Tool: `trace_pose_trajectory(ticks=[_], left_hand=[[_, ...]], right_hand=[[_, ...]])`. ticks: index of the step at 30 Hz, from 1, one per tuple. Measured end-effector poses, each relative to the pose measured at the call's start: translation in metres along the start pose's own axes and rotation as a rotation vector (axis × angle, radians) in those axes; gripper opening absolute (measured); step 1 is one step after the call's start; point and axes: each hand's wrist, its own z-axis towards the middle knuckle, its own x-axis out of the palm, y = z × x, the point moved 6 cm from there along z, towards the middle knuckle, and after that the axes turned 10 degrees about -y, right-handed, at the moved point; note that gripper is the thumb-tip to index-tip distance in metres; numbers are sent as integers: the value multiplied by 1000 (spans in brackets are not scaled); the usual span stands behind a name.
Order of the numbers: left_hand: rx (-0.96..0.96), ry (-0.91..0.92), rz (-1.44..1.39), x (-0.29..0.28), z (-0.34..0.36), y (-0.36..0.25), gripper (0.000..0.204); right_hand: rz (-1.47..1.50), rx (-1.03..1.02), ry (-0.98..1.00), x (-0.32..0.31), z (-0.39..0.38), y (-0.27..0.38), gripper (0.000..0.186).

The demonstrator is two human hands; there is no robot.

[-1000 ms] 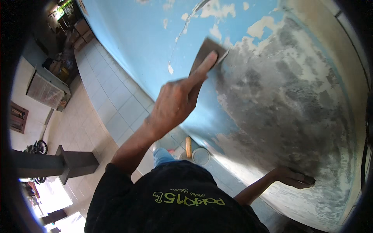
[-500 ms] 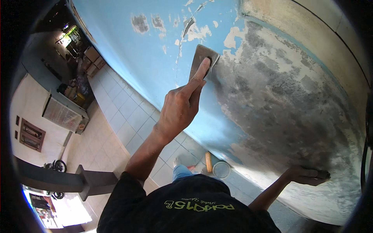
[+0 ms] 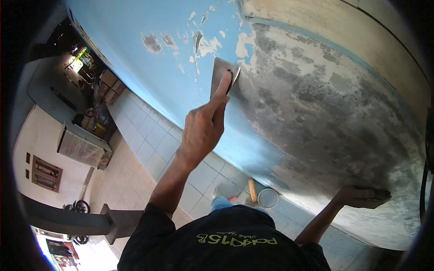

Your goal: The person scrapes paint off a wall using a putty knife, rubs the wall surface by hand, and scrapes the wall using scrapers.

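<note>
My left hand (image 3: 201, 128) grips a flat metal scraper (image 3: 220, 70), its index finger stretched along the plate. The scraper is against or just off the light blue wall (image 3: 135, 58), at the left edge of a rough grey and white bare patch (image 3: 316, 113). Left of and above the scraper, a crack (image 3: 197, 43) runs down the paint among white chipped spots. Low on the patch, at the right, my right hand (image 3: 357, 197) is curled with its fingers together. Something dark shows at its fingertips, too unclear to name.
A round tub (image 3: 267, 198) and a yellow-orange cylinder (image 3: 252, 189) stand on the tiled floor (image 3: 199, 174) by the wall's foot. A grey pillar (image 3: 113, 223) rises at lower left. Farther back are cardboard boxes (image 3: 109, 83) and a motorcycle (image 3: 81, 207). A cream ledge (image 3: 294, 13) borders the patch.
My view has turned a little, shifting the whole scene. Against the wall, the scraper has slid slightly right and down toward the bare patch. My right hand stays low on the patch.
</note>
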Motion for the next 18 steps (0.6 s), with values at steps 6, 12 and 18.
trace_pose_trajectory(ticks=[6, 12, 18], left_hand=[[-126, 38, -41, 3, -10, -5, 51], [-139, -30, -91, 0, 2, -12, 47], [-94, -71, -143, -3, 8, -10, 48]], right_hand=[[-104, -134, 2, -1, 4, 12, 52], [-16, -69, -13, -8, 7, 12, 54], [207, 17, -89, -7, 1, 9, 52]])
